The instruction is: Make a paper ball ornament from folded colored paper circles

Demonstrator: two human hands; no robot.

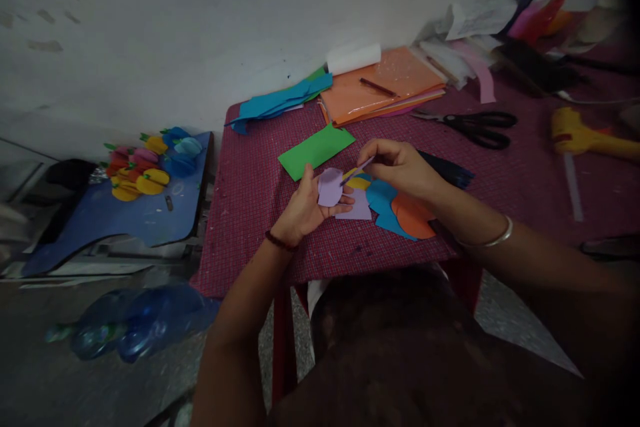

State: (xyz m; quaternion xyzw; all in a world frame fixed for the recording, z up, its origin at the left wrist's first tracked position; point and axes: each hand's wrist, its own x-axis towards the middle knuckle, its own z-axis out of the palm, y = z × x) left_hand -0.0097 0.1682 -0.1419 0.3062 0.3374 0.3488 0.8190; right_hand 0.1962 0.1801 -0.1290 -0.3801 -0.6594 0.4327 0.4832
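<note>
In my left hand [303,210] lies a rounded lilac cutout [330,188], with the thumb at its edge and the fingers behind it. It looks like craft foam or paper. My right hand [397,163] pinches another thin lilac piece [366,163] by its far end, seen edge-on, its tip close to the first cutout. Beneath the hands are a lilac sheet [359,208], yellow scraps [358,183], blue cutouts [381,196] and an orange rounded cutout [414,215]. Just beyond my left hand is a green sheet [315,152].
Black-handled scissors [480,127] and a yellow glue gun [575,133] lie to the right. Orange sheets [373,90] with a pencil [379,87] and blue sheets [285,101] are by the wall. Colourful craft fruits [153,180] sit on a blue board [150,220]; large bottles [150,320] stand below.
</note>
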